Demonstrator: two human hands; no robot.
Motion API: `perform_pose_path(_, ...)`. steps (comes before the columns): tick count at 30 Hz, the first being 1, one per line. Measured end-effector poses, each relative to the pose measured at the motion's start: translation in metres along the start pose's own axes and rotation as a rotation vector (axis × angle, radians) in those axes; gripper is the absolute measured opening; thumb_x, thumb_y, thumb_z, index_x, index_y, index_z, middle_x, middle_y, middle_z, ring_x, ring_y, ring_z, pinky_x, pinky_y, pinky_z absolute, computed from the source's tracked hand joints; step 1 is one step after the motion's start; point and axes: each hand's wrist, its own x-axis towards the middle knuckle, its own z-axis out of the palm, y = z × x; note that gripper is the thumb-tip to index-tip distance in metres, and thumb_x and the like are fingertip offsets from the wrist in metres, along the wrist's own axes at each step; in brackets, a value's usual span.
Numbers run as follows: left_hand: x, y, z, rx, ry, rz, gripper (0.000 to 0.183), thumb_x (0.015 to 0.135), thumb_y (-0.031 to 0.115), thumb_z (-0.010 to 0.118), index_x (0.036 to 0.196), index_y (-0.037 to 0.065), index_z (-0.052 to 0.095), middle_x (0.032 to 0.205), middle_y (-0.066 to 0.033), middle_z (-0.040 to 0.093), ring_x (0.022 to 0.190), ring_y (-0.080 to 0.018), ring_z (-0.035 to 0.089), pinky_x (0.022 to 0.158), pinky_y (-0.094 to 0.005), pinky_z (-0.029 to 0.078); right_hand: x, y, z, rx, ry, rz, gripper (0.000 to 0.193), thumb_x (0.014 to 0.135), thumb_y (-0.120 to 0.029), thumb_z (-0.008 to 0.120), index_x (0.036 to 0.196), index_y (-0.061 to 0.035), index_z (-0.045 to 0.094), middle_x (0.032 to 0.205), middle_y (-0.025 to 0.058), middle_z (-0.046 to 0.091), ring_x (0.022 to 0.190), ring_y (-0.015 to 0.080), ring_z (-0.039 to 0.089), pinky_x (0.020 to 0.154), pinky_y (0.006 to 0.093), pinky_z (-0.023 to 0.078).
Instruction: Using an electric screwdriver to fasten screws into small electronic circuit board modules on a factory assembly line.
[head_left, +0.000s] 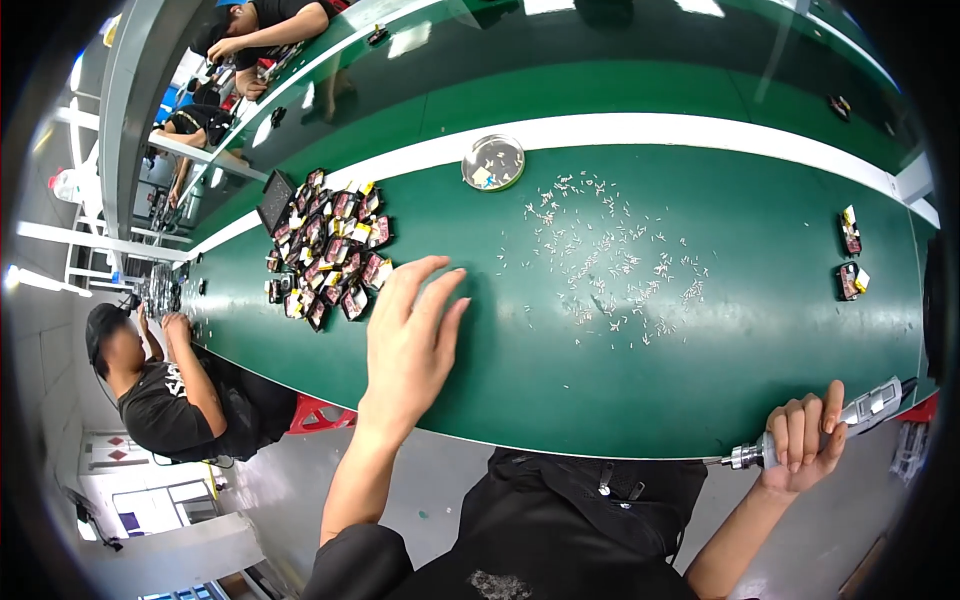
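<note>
My left hand [410,335] is raised over the green table with its fingers apart and nothing in them. Just beyond and to its left lies a heap of small black parts [330,245] with red, white and yellow patches. Over the table's near right edge, my right hand [805,435] is wrapped round a grey electric screwdriver [762,452], its tip pointing left. Many tiny pale pieces, perhaps screws [620,262], are scattered across the middle of the table. Behind them stands a round shallow metal dish [493,163] with a few small bits inside.
Two more black parts [850,255] lie at the far right. A black tray [275,203] leans at the heap's back left. A white rail [640,128] runs along the table's far side. One person [165,385] sits at the left; others work beyond the far left frame.
</note>
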Motion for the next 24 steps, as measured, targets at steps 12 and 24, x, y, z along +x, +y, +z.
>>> perform_pose_path(12, 0.025, 0.003, 0.029, 0.108, -0.043, 0.304, 0.020, 0.074, -0.007, 0.067, 0.089, -0.002, 0.055, 0.087, -0.0108, 0.057, 0.076, -0.0276, 0.058, 0.065, -0.0385, 0.048, -0.008, -0.005, -0.002, 0.054, 0.032, -0.015, 0.022, 0.094, -0.015, 0.059, 0.083, -0.0092, 0.041, 0.046, -0.0018, 0.040, 0.035, 0.0081, 0.040, 0.039, 0.0234, 0.037)
perform_pose_path(24, -0.014, 0.102, 0.028, -0.855, -0.190, -0.010, 0.007, 0.086, -0.004, 0.047, 0.081, 0.000, 0.045, 0.074, -0.0132, 0.054, 0.061, -0.0202, 0.047, 0.058, -0.0311, 0.041, 0.008, -0.004, 0.029, 0.053, -0.048, -0.066, 0.019, 0.093, -0.016, 0.058, 0.083, -0.0099, 0.043, 0.048, -0.0019, 0.042, 0.038, 0.0080, 0.042, 0.043, 0.0241, 0.038)
